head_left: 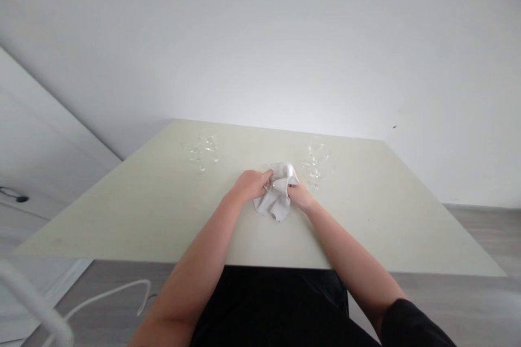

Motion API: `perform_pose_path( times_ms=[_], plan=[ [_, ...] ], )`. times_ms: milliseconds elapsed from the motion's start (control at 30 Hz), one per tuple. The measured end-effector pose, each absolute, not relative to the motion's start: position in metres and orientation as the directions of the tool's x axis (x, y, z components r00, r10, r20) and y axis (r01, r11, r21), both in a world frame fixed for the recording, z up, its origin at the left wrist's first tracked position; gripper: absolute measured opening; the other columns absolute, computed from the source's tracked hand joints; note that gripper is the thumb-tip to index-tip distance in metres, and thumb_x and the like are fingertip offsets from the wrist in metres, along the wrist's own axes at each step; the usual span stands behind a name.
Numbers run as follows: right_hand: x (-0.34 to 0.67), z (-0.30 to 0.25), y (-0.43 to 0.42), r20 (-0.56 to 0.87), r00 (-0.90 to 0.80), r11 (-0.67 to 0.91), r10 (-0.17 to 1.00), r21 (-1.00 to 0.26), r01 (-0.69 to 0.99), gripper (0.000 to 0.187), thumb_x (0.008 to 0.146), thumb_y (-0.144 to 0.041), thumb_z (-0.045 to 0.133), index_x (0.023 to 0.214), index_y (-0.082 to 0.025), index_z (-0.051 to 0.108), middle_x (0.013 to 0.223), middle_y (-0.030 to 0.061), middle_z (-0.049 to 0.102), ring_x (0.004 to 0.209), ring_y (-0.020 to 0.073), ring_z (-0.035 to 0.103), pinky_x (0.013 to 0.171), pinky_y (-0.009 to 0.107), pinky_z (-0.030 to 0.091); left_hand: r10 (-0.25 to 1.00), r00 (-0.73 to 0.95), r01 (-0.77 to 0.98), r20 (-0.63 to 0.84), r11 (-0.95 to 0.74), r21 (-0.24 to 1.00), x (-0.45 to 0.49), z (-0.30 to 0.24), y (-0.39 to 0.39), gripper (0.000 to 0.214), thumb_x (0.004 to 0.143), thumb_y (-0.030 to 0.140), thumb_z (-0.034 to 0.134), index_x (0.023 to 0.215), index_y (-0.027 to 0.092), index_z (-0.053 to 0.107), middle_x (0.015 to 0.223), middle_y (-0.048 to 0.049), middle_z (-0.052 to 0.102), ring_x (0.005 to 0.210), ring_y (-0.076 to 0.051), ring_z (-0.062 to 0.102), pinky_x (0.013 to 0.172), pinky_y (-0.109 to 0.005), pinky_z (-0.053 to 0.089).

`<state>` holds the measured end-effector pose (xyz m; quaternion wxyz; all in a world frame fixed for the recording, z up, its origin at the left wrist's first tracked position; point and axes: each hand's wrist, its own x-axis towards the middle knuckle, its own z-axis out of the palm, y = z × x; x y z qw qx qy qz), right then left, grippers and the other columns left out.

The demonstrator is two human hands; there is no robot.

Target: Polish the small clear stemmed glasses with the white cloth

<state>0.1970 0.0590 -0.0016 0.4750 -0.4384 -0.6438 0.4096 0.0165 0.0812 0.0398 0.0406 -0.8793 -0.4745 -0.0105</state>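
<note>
A pale grey cloth [277,200] hangs bunched between my two hands over the middle of the table. My left hand [253,183] is closed at the cloth's left side, around a clear glass [267,186]. Only a small shiny part of that glass shows; the cloth and fingers cover the rest. On the other side, my right hand [299,192] grips the cloth, its fingers partly tucked under the folds. Several clear stemmed glasses [315,162] stand just beyond my right hand. Farther left, another group of clear glasses [201,152] stands on the table.
The pale table [134,211] reaches back to a white wall [260,54]. At the left is a white cabinet [44,135] with a dark handle [16,195]. A white tube-like frame [35,303] and a thin white cable [109,288] are at the lower left.
</note>
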Motion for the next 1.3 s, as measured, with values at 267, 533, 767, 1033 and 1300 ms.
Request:
perform_pose_path(
  times_ms=[267, 533, 767, 1033, 1300],
  plan=[
    [0.205, -0.013, 0.071, 0.322, -0.245, 0.396, 0.914, -0.837, 0.378, 0.011, 0.077, -0.029, 0.055, 0.073, -0.022, 0.048, 0.070, -0.0006, 0.058, 0.068, 0.0165, 0.054, 0.063, 0.028, 0.045, 0.801, 0.594, 0.804, 0.068, -0.588, -0.092, 0.018, 0.039, 0.079, 0.027, 0.096, 0.028, 0.046, 0.115, 0.023, 0.064, 0.088, -0.0120, 0.076, 0.088, -0.029, 0.073, 0.073, -0.033, 0.048],
    [0.204, -0.011, 0.064, 0.264, -0.243, 0.357, 0.933, -0.739, 0.571, 0.026, 0.075, -0.035, 0.067, 0.078, -0.023, 0.045, 0.070, -0.0031, 0.056, 0.064, 0.0157, 0.055, 0.058, 0.025, 0.039, 0.779, 0.624, 0.780, 0.057, -0.615, -0.117, 0.016, 0.039, 0.080, 0.023, 0.095, 0.031, 0.048, 0.110, 0.024, 0.064, 0.085, -0.0111, 0.076, 0.083, -0.029, 0.073, 0.068, -0.033, 0.046],
    [0.203, -0.013, 0.064, 0.264, -0.325, 0.414, 0.908, -0.684, 0.601, 0.008, 0.088, -0.021, 0.054, 0.085, -0.019, 0.062, 0.089, 0.0066, 0.071, 0.085, 0.0213, 0.065, 0.075, 0.029, 0.048, 0.812, 0.580, 0.814, 0.060, -0.574, -0.093, 0.015, 0.042, 0.079, 0.024, 0.092, 0.027, 0.050, 0.113, 0.025, 0.064, 0.087, -0.0102, 0.076, 0.089, -0.027, 0.073, 0.070, -0.032, 0.046],
    [0.202, -0.011, 0.063, 0.271, -0.316, 0.411, 0.909, -0.700, 0.584, 0.005, 0.080, -0.023, 0.066, 0.080, -0.018, 0.064, 0.080, 0.0023, 0.069, 0.072, 0.0167, 0.062, 0.067, 0.025, 0.045, 0.791, 0.607, 0.794, 0.074, -0.604, -0.059, 0.015, 0.039, 0.079, 0.024, 0.095, 0.034, 0.049, 0.108, 0.024, 0.067, 0.084, -0.0113, 0.075, 0.086, -0.029, 0.073, 0.071, -0.034, 0.047],
    [0.201, -0.009, 0.062, 0.234, -0.324, 0.387, 0.917, -0.721, 0.575, 0.014, 0.087, -0.026, 0.057, 0.077, -0.019, 0.064, 0.081, 0.0051, 0.070, 0.077, 0.0197, 0.064, 0.071, 0.027, 0.046, 0.795, 0.603, 0.797, 0.065, -0.600, -0.066, 0.014, 0.040, 0.080, 0.022, 0.091, 0.029, 0.053, 0.108, 0.025, 0.066, 0.087, -0.0097, 0.076, 0.087, -0.027, 0.073, 0.070, -0.032, 0.046]
  ],
)
